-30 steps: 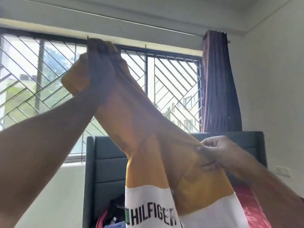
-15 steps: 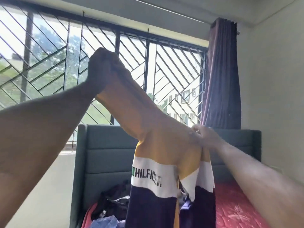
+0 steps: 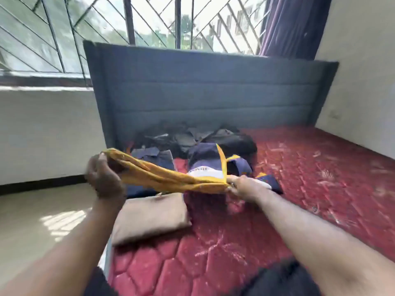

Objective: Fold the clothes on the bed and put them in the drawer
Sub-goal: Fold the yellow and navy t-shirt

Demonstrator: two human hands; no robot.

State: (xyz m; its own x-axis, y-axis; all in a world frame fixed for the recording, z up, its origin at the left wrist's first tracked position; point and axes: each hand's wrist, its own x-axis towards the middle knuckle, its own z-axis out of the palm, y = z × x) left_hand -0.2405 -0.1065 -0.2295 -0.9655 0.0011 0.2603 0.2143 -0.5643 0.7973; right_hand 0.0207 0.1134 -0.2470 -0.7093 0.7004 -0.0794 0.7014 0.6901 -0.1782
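A yellow, white and blue shirt (image 3: 171,178) is held up over the left side of the bed (image 3: 299,189); its yellow top is stretched flat between both hands, and its far end is laid on the mattress; one end is gripped by the curled fingers of the left hand (image 3: 104,176); the other end is pinched by the right hand (image 3: 245,186); a folded tan cloth (image 3: 149,216) is seen by the bed's left edge, just under the shirt; a pile of dark clothes (image 3: 192,137) is heaped against the headboard (image 3: 203,92).
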